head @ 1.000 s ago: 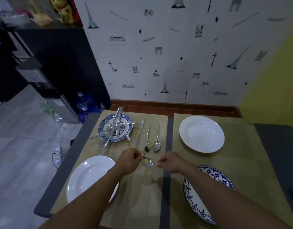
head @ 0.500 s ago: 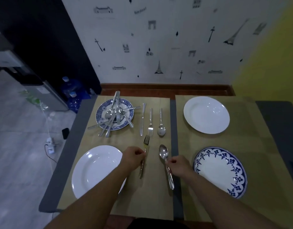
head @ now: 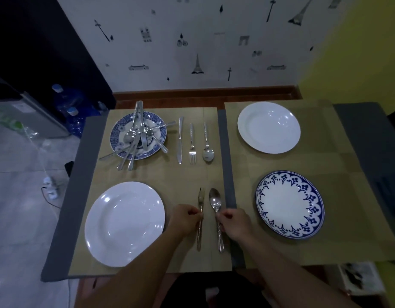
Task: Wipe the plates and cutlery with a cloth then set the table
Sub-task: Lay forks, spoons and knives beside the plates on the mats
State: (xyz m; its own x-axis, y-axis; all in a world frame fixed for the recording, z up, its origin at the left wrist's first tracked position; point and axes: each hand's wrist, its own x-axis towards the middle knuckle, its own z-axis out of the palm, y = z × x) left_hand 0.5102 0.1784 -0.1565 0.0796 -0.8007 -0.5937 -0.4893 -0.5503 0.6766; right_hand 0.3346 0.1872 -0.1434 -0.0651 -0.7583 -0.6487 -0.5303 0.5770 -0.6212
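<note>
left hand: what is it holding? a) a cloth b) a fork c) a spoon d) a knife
b: the left hand pinches the handle of the fork, while the spoon beside it is held by the right hand.

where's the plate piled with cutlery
Head view: the blue plate sits far left on the left placemat, beyond the white plate, just left of the knife.
</note>
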